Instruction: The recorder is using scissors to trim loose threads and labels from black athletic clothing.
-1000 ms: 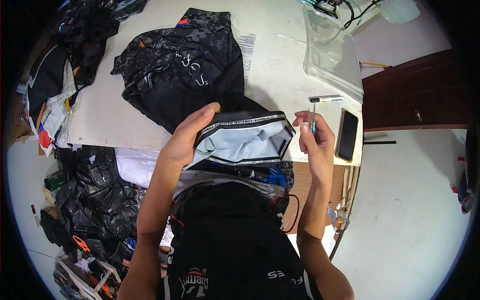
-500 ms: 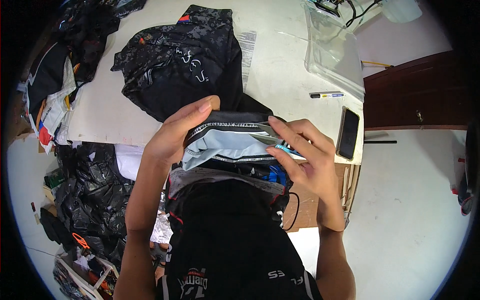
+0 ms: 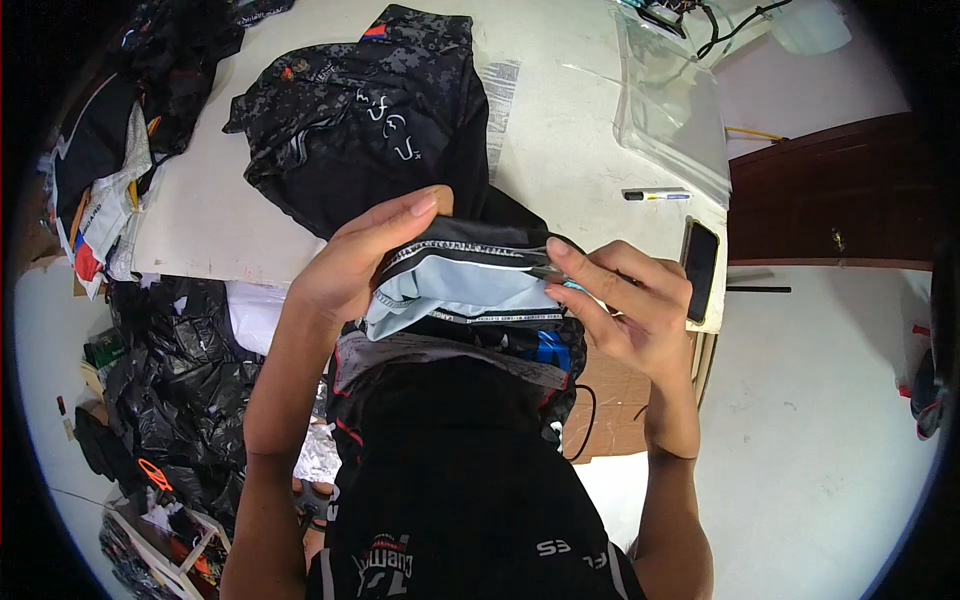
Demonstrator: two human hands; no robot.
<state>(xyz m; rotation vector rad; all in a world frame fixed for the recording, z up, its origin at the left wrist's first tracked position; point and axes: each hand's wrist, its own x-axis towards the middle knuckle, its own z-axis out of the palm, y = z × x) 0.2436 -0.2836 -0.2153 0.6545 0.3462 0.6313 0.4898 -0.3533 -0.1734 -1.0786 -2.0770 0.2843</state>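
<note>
A dark garment (image 3: pixel 465 232) hangs over the table's front edge, its opening turned up to show a pale blue-grey inner side and a lettered seam tape. My left hand (image 3: pixel 360 262) is closed on the left end of this opening, thumb on top. In my right hand (image 3: pixel 632 305) is a small pair of thread snips (image 3: pixel 572 286) with blue handles, pinched between thumb and fingers. Its blades lie at the right end of the seam, touching or just beside the cloth. My fingers partly hide the snips.
A black patterned shirt (image 3: pixel 370 130) lies on the white table (image 3: pixel 560 150). To the right are a marker pen (image 3: pixel 655 194), a phone (image 3: pixel 702 262) and a clear plastic sheet (image 3: pixel 670 110). Dark garments (image 3: pixel 150 90) pile at the left, above black plastic bags (image 3: pixel 175 390).
My right hand has moved slightly right, and the snips' blades show less between the fingers. The left hand keeps its grip on the garment; the view has shifted a little.
</note>
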